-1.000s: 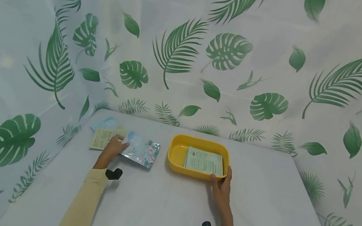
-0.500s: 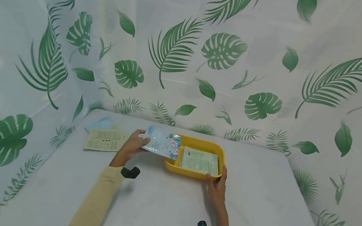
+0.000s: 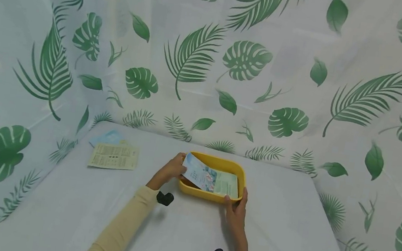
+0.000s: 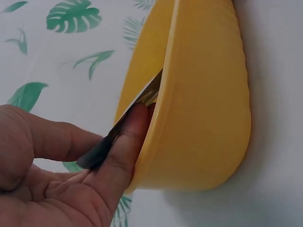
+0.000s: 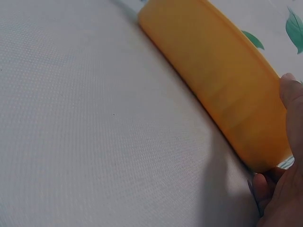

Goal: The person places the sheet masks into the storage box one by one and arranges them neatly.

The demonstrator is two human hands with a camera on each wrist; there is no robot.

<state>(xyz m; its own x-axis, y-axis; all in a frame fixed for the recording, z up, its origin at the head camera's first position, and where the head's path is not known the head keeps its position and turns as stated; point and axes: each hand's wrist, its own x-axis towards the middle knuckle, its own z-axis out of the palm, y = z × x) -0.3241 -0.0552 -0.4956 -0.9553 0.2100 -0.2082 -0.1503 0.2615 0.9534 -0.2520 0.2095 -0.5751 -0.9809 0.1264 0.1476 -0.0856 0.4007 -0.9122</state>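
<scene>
My left hand [image 3: 170, 171] pinches one end of a light blue flat sachet with a flower print [image 3: 196, 171] between thumb and fingers. The sachet slants down into the yellow tub [image 3: 215, 161], over a pale green printed sachet [image 3: 228, 185] lying inside. In the left wrist view, the sachet [image 4: 135, 104] shows nearly edge-on at the tub's rim, with my fingers over that rim. My right hand [image 3: 236, 215] holds the tub's near right corner, thumb at the rim and fingers round the side. The right wrist view shows the tub's outer wall [image 5: 208, 71] and part of that hand.
A cream printed sachet [image 3: 113, 157] lies on the white table [image 3: 186, 234] at the left, partly over a light blue sachet [image 3: 108, 136]. Leaf-patterned sheeting [image 3: 196, 99] stands behind the table and along its sides.
My left hand has carried the blue flowered sachet rightward from beside the cream sachet and lowered it into the yellow tub. The right hand has kept its hold on the tub's corner.
</scene>
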